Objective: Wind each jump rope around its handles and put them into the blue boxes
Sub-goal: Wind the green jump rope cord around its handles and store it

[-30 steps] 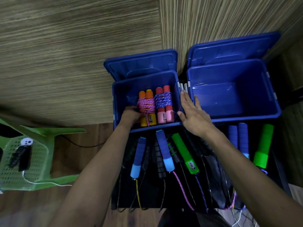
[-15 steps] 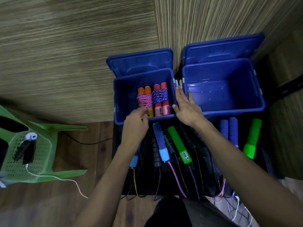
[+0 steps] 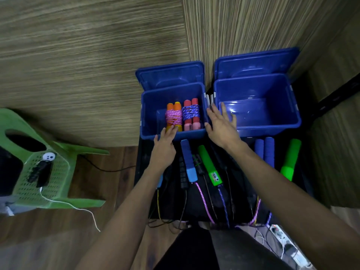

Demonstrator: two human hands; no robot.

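Head view: left hand (image 3: pixel 163 151) and right hand (image 3: pixel 221 127) spread flat, holding nothing, at the left blue box (image 3: pixel 148 114) front rim; unwound ropes (image 3: pixel 188 162) lie along the worktop (image 3: pixel 142 152) behind it; likely light, cords floppy; grasp both stiff foam handles together.

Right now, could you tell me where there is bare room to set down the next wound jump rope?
The right blue plastic box is bare inside. The left blue plastic box has a free strip along its left wall, beside the orange-handled rope bundle and red-handled rope bundle. The black table in front is crowded with unwound ropes.
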